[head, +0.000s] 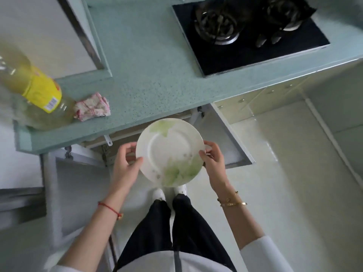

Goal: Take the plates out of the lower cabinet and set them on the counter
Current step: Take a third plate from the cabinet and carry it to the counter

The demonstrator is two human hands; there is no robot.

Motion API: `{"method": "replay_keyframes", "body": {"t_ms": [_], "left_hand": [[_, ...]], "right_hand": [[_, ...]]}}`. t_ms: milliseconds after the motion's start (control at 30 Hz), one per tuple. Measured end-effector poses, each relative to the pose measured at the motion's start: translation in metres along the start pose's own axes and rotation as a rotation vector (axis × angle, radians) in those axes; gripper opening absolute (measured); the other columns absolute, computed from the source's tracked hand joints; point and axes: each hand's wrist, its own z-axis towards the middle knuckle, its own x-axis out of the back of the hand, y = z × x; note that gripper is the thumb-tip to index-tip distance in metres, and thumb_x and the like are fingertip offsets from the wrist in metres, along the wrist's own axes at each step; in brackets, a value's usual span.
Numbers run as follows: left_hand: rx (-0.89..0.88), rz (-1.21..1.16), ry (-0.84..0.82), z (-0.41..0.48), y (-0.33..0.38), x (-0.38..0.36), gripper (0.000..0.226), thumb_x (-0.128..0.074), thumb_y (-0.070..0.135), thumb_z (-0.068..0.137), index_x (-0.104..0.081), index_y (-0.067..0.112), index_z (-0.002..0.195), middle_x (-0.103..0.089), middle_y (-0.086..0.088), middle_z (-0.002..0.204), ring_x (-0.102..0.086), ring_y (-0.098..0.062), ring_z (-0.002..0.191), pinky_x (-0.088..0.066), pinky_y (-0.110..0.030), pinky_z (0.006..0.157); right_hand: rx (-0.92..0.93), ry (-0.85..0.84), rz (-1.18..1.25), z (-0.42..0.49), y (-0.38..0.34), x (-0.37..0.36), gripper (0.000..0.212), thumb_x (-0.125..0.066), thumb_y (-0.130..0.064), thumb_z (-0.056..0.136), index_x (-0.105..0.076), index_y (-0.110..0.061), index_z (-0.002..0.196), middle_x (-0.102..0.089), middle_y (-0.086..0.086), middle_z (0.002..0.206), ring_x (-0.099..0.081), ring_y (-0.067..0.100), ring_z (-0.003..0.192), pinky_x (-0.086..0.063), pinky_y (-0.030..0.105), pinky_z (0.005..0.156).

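Plate [170, 152] is out of the open lower cabinet [231, 146], held level below the desk [149, 75] edge; left grip [125, 163] and right grip [213, 160] each pinch its rim. Setting down remains; no plates on the desk yet.

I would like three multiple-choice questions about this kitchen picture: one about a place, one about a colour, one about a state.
1. Where does the crumpled cloth lie?
A. on the stove
B. on the counter beside the big bottle
C. on the floor

2. What colour is the pattern on the plate?
A. blue
B. red
C. green

3. How is the plate held?
A. by both hands at opposite rims
B. by one hand only
C. it rests on the counter

Answers:
1 B: the cloth sits on the counter next to the bottle.
2 C: green patches show on the white plate.
3 A: the left hand and right hand each pinch a rim, below the counter edge.
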Motion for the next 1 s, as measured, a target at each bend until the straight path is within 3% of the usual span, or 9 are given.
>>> {"method": "replay_keyframes", "body": {"t_ms": [233, 367, 567, 733, 833, 1000], "left_hand": [[-0.134, -0.041, -0.302, 0.0, 0.094, -0.053, 0.042, -0.066, -0.004, 0.082, -0.06, 0.034, 0.102, -0.067, 0.004, 0.112, -0.063, -0.01, 0.102, -0.051, -0.028, 0.09], [-0.175, -0.031, -0.469, -0.01, 0.13, -0.108, 0.041, -0.069, 0.003, 0.077, -0.063, 0.036, 0.101, -0.069, 0.007, 0.11, -0.067, -0.002, 0.099, -0.051, -0.018, 0.081], [-0.184, 0.013, -0.688, -0.034, 0.173, -0.224, 0.041, -0.071, 0.017, 0.07, -0.064, 0.038, 0.104, -0.072, 0.011, 0.103, -0.07, -0.002, 0.095, -0.057, -0.022, 0.074], [-0.197, -0.011, -0.763, -0.068, 0.201, -0.33, 0.039, -0.071, 0.011, 0.075, -0.066, 0.038, 0.102, -0.072, 0.009, 0.107, -0.07, -0.004, 0.098, -0.057, -0.019, 0.071], [-0.198, -0.036, -0.791, -0.091, 0.217, -0.396, 0.041, -0.065, -0.004, 0.084, -0.066, 0.032, 0.104, -0.07, 0.0, 0.112, -0.067, -0.015, 0.104, -0.054, -0.025, 0.08], [-0.209, -0.049, -0.817, -0.119, 0.247, -0.487, 0.04, -0.061, -0.009, 0.087, -0.064, 0.024, 0.108, -0.068, -0.002, 0.113, -0.064, -0.018, 0.102, -0.053, -0.034, 0.09]], "right_hand": [[0.119, 0.235, 0.242, -0.054, -0.043, 0.075, 0.028, -0.054, 0.003, 0.092, -0.06, -0.008, 0.117, -0.052, 0.005, 0.081, -0.059, 0.014, 0.072, -0.05, 0.029, 0.062], [0.124, 0.375, 0.352, -0.075, -0.055, 0.129, 0.027, -0.054, 0.0, 0.093, -0.06, -0.012, 0.116, -0.057, 0.008, 0.089, -0.058, 0.023, 0.085, -0.047, 0.039, 0.076], [0.152, 0.597, 0.437, -0.085, -0.063, 0.228, 0.026, -0.053, -0.001, 0.093, -0.06, -0.015, 0.114, -0.058, 0.013, 0.095, -0.059, 0.022, 0.083, -0.048, 0.036, 0.074], [0.17, 0.719, 0.403, -0.08, -0.069, 0.329, 0.028, -0.054, 0.0, 0.091, -0.06, -0.016, 0.114, -0.057, 0.01, 0.09, -0.057, 0.023, 0.081, -0.046, 0.04, 0.075], [0.189, 0.772, 0.378, -0.076, -0.076, 0.394, 0.029, -0.055, -0.001, 0.091, -0.061, -0.018, 0.113, -0.057, 0.011, 0.091, -0.057, 0.023, 0.082, -0.047, 0.04, 0.074], [0.216, 0.833, 0.377, -0.058, -0.09, 0.481, 0.027, -0.054, -0.001, 0.091, -0.061, -0.016, 0.113, -0.055, 0.015, 0.096, -0.057, 0.023, 0.081, -0.047, 0.039, 0.073]]}}
